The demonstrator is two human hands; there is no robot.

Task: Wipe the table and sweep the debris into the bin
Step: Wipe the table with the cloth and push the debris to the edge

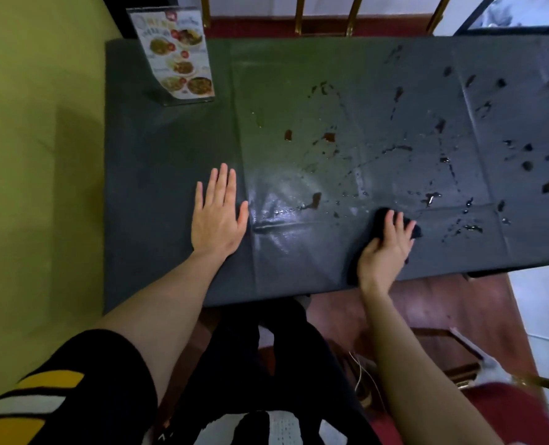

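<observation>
While the left hand (216,216) lies flat and open, palm down with fingers stretched out on the dark green plastic-covered table (170,155), the right hand (385,248) presses down on a dark, crumpled wiping cloth (383,214) near the table's front edge, fingers spread over it rather than curled around it. That cloth shows beyond the fingertips and under the heel of the palm, reaching to the edge. Between the two hands the tabletop shines wet. Brown food scraps and dark splashes (329,137) are scattered across the middle and the right part of the surface, thickest toward the far right. At the far left corner stands an upright clear acrylic menu holder with pictures of dishes (178,54), close to a yellow-green wall (35,139). Below the table edge, a red patterned floor (433,309) shows. No bin can be made out from this view.
</observation>
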